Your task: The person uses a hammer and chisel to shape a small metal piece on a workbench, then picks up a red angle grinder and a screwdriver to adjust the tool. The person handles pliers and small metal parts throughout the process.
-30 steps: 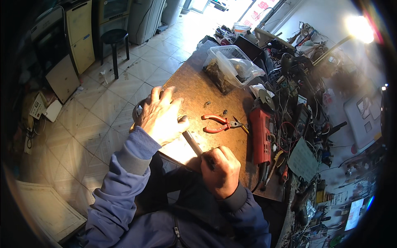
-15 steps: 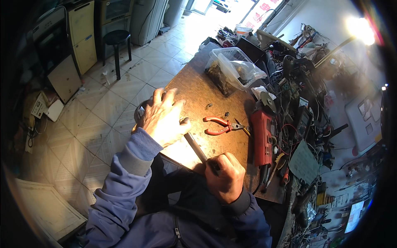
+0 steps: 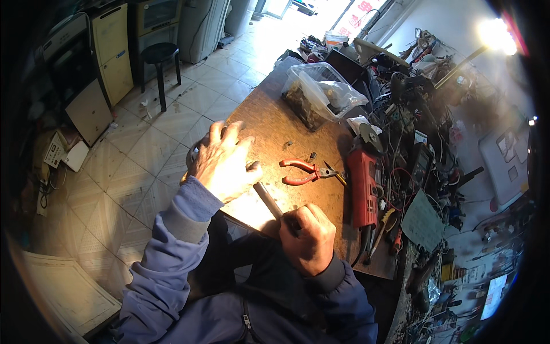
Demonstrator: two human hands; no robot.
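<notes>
My left hand [image 3: 220, 163] lies over the near left edge of the workbench [image 3: 258, 123], fingers apart and thumb out to the right. A shiny metal piece [image 3: 195, 153] shows just beside its wrist side; most of it is hidden. My right hand [image 3: 307, 238] is closed round a dark, straight bar-like tool [image 3: 267, 199], whose far end points up toward my left thumb; its exact kind does not show. Red-handled pliers [image 3: 301, 172] rest with jaws parted, beyond my right hand. Two small dark bits [image 3: 287, 145] lie farther off.
A clear plastic box [image 3: 322, 86] with a bag and dark contents stands at the bench's far end. Along the right lie a red angle grinder [image 3: 362, 183] and a heap of cables and parts [image 3: 409, 114]. A lit lamp [image 3: 497, 35] and a black stool [image 3: 160, 54] stand farther away.
My right hand and the bar-like tool have shifted slightly up and left. The left hand keeps its place, and the whole view has moved a little.
</notes>
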